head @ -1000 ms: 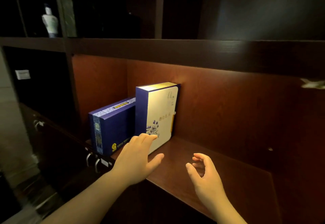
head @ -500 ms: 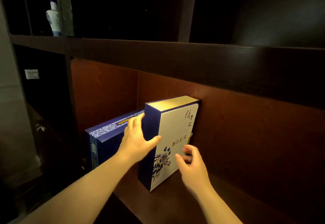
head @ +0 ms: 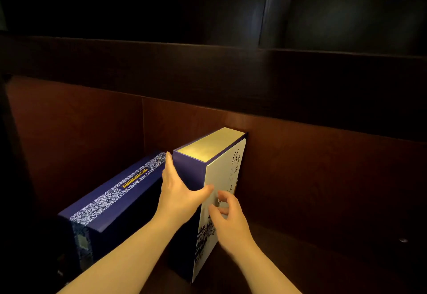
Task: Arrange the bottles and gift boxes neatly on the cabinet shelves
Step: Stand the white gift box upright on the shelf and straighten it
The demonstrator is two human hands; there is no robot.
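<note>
A tall gift box (head: 208, 144) with a gold top, blue side and white front bearing calligraphy and blue flowers stands upright on the cabinet shelf (head: 312, 254), its far end against the back panel. A lower blue gift box (head: 120, 192) with a patterned band stands right beside it on the left. My left hand (head: 178, 192) clasps the tall box's near blue side, fingers up between the two boxes and thumb across the front corner. My right hand (head: 228, 217) has curled, spread fingers touching the white front face. No bottle is in view.
The thick dark board of the shelf above (head: 231, 69) overhangs the compartment. A reddish-brown back panel (head: 323, 166) closes it behind. Bare shelf floor stretches to the right of the tall box. A dark upright (head: 13, 155) bounds the left side.
Both hands moved forward from the shelf's front edge onto the tall box. The left hand slid up its blue side, the right hand reached the white face. The view came closer.
</note>
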